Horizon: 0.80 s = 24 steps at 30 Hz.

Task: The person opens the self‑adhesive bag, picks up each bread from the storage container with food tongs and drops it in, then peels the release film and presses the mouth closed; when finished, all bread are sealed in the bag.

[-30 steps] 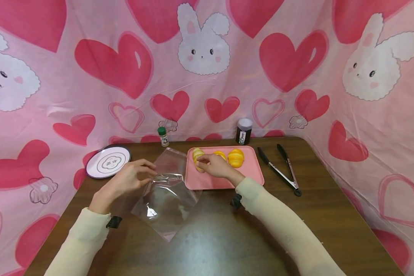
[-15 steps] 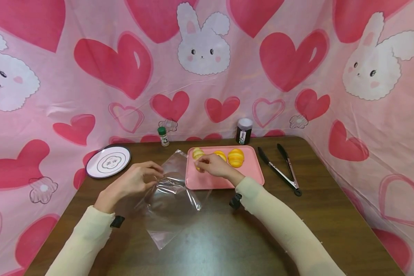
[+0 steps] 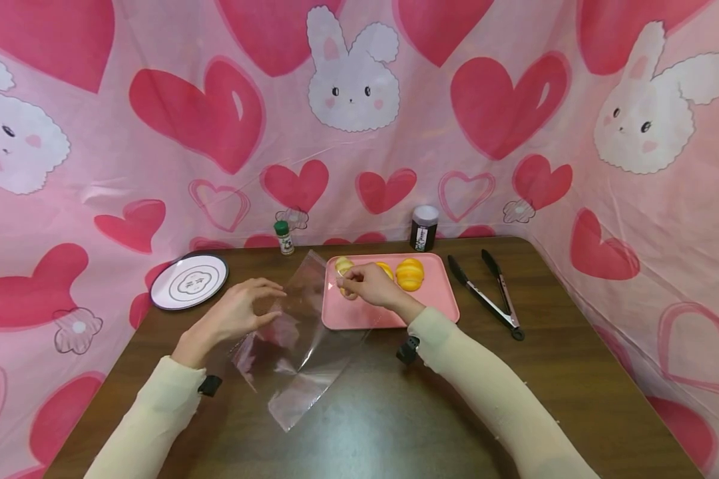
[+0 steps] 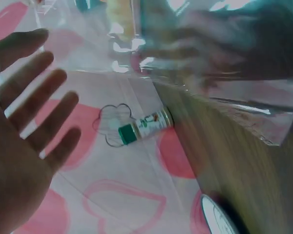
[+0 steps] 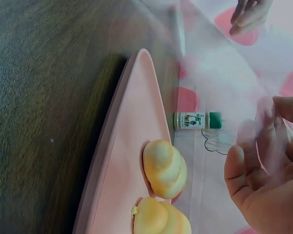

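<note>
A clear plastic bag [image 3: 296, 372] hangs over the table in the head view, its top by my right hand [image 3: 371, 286]. That hand pinches the bag's edge between thumb and fingers, above the pink tray [image 3: 389, 323]. My left hand [image 3: 234, 316] is beside the bag's left side. In the left wrist view the left hand's [image 4: 31, 126] fingers are spread and hold nothing, with the bag [image 4: 234, 63] beyond them. Bread rolls lie on the tray: a pale roll [image 3: 343, 265], partly hidden by the right hand, and a yellow striped roll [image 3: 410, 274]; another [image 3: 386, 268] shows between them.
A white plate [image 3: 189, 282] with a dark rim lies at the left. A green-capped shaker bottle [image 3: 284, 239] and a dark jar [image 3: 423, 229] stand at the back edge. Black-tipped tongs [image 3: 488, 303] lie right of the tray. A pink cloth [image 3: 359, 153] hangs behind the table.
The bag has swung and changed shape, its upper corner now nearer the tray. My left hand has shifted slightly right, and its fingers have parted from each other. The right hand has hardly moved.
</note>
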Each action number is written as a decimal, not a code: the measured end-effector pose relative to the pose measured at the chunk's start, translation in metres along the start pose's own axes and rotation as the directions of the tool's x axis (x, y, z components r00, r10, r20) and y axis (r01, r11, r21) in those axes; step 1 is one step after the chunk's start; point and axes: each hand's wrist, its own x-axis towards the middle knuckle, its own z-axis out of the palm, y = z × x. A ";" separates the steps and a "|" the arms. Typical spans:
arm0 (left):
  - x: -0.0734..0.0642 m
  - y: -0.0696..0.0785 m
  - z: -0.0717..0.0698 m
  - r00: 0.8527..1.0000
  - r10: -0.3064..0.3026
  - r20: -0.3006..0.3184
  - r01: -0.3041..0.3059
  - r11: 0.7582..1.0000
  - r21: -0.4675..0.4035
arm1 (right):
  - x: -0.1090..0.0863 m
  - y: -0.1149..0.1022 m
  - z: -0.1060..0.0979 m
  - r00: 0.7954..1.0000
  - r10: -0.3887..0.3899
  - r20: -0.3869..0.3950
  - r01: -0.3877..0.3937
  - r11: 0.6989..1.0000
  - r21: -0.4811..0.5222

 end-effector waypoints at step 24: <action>0.033 0.060 0.040 0.947 -0.314 -0.069 0.307 0.947 -0.097 | -0.005 -0.016 0.014 0.999 -0.039 -0.013 0.039 0.999 0.015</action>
